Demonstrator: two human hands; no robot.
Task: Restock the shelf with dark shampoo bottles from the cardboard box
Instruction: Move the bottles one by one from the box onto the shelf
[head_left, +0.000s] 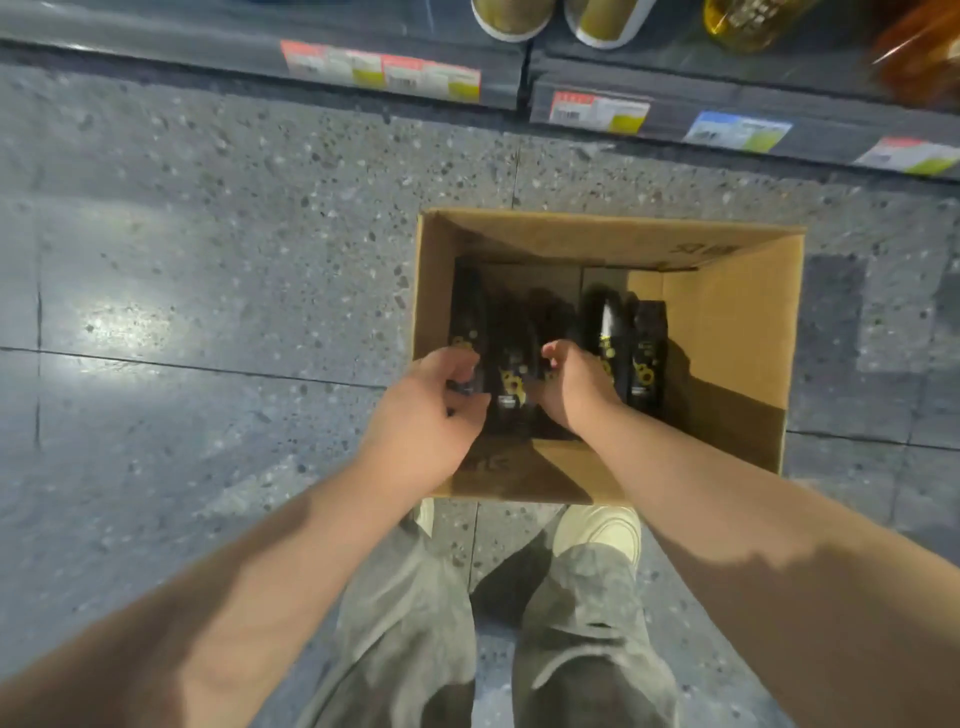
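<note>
Floor by shelf: box w/ several dark bottles unshelved; our L grip clamps leftmost bottle, R grip hold unclear.

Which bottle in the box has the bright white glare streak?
The second bottle from the right, just beyond the right hand; the others show no streak.

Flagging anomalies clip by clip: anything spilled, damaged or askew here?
Nothing stands out. The dark bottles sit side by side in the cardboard box, the floor shows no spill, left hand and right hand reach among them.
</note>
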